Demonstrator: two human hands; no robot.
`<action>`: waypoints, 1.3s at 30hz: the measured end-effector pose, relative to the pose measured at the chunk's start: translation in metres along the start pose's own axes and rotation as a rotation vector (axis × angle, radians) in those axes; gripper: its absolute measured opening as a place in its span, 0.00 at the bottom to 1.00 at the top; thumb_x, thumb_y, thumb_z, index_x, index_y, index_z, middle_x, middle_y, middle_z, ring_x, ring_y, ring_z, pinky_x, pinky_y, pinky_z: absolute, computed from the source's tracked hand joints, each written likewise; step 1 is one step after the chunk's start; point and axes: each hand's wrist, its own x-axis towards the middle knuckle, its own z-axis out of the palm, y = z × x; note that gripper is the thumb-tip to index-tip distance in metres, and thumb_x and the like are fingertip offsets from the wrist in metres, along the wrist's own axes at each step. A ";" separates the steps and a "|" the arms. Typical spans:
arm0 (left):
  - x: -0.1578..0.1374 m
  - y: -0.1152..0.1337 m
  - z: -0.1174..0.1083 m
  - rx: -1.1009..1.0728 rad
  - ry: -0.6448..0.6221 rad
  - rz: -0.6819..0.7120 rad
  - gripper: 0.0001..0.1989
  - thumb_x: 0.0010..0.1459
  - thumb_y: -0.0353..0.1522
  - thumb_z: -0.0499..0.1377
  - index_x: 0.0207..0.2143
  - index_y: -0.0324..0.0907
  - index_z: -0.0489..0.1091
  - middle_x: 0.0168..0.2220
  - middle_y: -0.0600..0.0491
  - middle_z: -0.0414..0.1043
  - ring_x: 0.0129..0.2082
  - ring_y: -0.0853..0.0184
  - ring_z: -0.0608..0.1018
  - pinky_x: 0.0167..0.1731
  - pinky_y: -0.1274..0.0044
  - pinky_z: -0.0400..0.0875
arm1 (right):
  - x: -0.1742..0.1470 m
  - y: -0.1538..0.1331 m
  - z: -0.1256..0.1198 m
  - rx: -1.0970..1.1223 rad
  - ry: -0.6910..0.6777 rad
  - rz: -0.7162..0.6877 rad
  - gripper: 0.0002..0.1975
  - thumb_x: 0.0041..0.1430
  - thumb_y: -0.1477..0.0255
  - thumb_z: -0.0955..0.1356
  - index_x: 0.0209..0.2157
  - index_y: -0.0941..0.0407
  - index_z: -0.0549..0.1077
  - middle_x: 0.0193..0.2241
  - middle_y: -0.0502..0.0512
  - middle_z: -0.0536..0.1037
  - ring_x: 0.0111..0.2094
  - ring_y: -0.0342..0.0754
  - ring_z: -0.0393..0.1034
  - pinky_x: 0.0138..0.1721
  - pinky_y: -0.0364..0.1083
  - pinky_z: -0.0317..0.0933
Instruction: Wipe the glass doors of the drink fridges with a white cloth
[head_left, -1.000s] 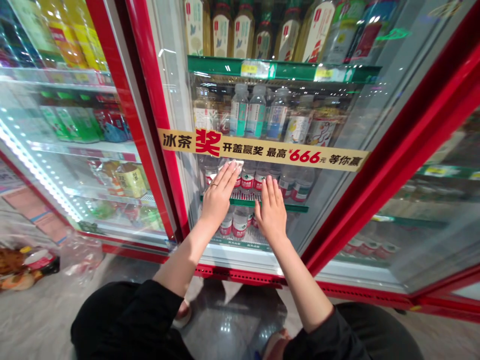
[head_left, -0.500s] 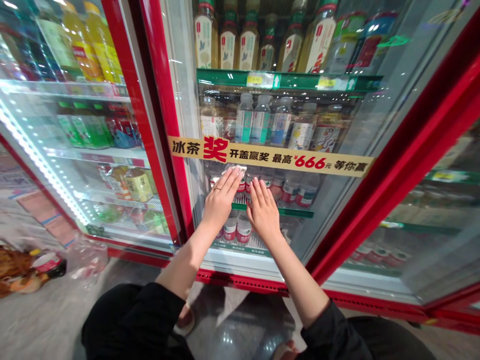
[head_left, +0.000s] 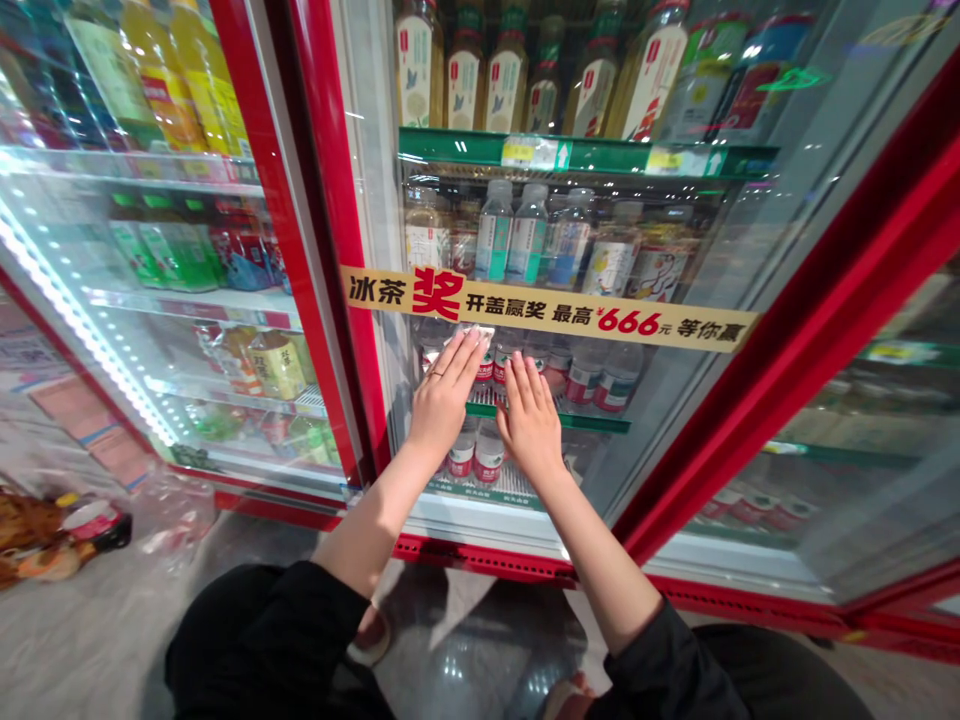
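My left hand (head_left: 444, 392) lies flat with its fingers together, pressing a white wipe (head_left: 484, 337) against the glass door (head_left: 675, 400) of a drinks fridge. Only the wipe's upper edge shows past the fingertips. Beside it on the right, my right hand (head_left: 531, 412) rests on the same glass with fingers stretched out and nothing in it. Just above both hands a yellow sticker strip (head_left: 547, 312) with black and red lettering runs across the door. Bottles with red labels (head_left: 489, 455) stand on the shelves behind the glass.
A red door frame (head_left: 757, 370) slants along the right side. Another lit fridge (head_left: 281, 200) with drinks stands at the left. On the floor lie a clear plastic bag (head_left: 172, 515) and a brown item (head_left: 30, 535). My knees are close to the fridge's red base (head_left: 480, 560).
The view has shifted slightly, so the fridge appears a little further right. Both hands stay at almost the same spots on the glass, the wipe still under the left fingers.
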 end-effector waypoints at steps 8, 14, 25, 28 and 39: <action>-0.021 0.007 0.011 -0.034 -0.042 0.014 0.49 0.66 0.13 0.47 0.84 0.46 0.43 0.81 0.48 0.57 0.82 0.62 0.55 0.80 0.66 0.61 | -0.001 0.005 0.001 -0.041 -0.008 -0.024 0.37 0.75 0.74 0.62 0.82 0.56 0.55 0.81 0.57 0.58 0.82 0.58 0.51 0.80 0.62 0.57; 0.009 0.003 -0.011 -0.020 -0.080 0.057 0.44 0.63 0.12 0.44 0.80 0.38 0.56 0.81 0.48 0.55 0.83 0.63 0.53 0.79 0.67 0.62 | -0.004 0.009 0.004 -0.039 0.053 -0.058 0.39 0.75 0.75 0.61 0.83 0.55 0.48 0.81 0.58 0.59 0.82 0.56 0.51 0.81 0.62 0.56; 0.016 0.021 -0.002 -0.079 -0.093 0.098 0.49 0.61 0.11 0.46 0.83 0.43 0.51 0.81 0.48 0.57 0.83 0.63 0.53 0.80 0.64 0.62 | -0.015 0.028 -0.009 -0.049 0.097 -0.020 0.40 0.78 0.74 0.59 0.84 0.53 0.41 0.80 0.60 0.59 0.81 0.59 0.52 0.78 0.68 0.61; 0.020 0.025 -0.001 -0.077 -0.048 0.072 0.49 0.61 0.10 0.45 0.83 0.42 0.50 0.81 0.48 0.56 0.83 0.62 0.53 0.80 0.63 0.61 | -0.019 0.035 -0.012 -0.059 0.110 -0.002 0.41 0.78 0.74 0.60 0.84 0.52 0.39 0.80 0.61 0.59 0.81 0.60 0.53 0.77 0.69 0.62; 0.028 0.053 0.019 -0.063 -0.042 0.148 0.46 0.63 0.12 0.46 0.82 0.39 0.54 0.80 0.48 0.57 0.83 0.62 0.54 0.79 0.67 0.63 | -0.034 0.055 -0.025 -0.073 0.094 0.067 0.40 0.77 0.73 0.59 0.84 0.51 0.40 0.80 0.60 0.59 0.81 0.59 0.53 0.78 0.67 0.61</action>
